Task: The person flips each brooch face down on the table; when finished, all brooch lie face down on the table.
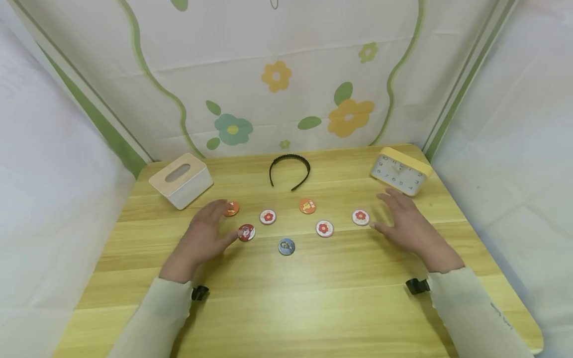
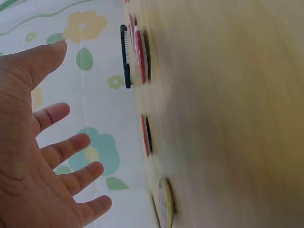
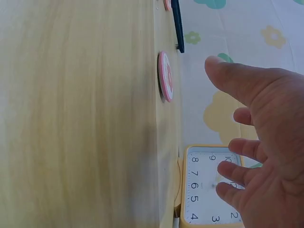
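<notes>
My left hand hovers over the left of the table with fingers spread and holds nothing. Near its thumb lies a red button badge; its fingers partly cover an orange badge. In the left wrist view, a yellowish-edged badge lies low by the fingertips. My right hand, also holding nothing, is nearest to a white badge with a red flower. Between the hands lie two more flower badges, another orange badge and a blue badge.
A black toothed headband lies at the back middle of the wooden table. At the back left stands a white tissue box with a wooden lid. A yellow clock stands back right, just beyond my right fingers. Flowered cloth hangs behind.
</notes>
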Motion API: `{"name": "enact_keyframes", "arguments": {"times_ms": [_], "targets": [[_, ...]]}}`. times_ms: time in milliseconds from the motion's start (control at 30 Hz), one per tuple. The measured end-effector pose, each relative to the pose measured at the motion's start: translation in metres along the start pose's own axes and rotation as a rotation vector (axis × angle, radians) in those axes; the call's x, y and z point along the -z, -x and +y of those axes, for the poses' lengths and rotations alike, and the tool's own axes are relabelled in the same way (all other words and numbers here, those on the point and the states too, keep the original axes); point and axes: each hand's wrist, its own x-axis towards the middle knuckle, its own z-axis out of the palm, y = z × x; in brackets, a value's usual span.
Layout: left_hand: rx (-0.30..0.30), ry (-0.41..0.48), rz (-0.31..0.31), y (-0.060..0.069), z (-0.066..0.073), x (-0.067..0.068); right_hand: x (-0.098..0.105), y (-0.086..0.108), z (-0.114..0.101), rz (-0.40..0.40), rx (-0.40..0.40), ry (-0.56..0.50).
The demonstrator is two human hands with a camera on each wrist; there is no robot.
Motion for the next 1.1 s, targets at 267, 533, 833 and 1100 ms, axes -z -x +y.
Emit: {"name": "enact_keyframes", "arguments": {"times_ms": [267,533,833,1100], "targets": [[-0.006,0.142,-0.009,-0.012,0.014,-0.008,-0.003,-0.001,0.000,0.012,0.026,-0.035],[-0.046,0.241,-0.032,-0.026,0.032,-0.017,-0.007,-0.004,0.001,-0.013,-0.007,-0.088],[-0.028,0.343,-0.084,-0.041,0.058,-0.027,-0.010,-0.008,0.003,-0.048,-0.037,-0.152],[-0.033,0.363,-0.094,-0.059,0.078,-0.043,-0.014,-0.008,0.004,-0.077,-0.093,-0.232]]}}
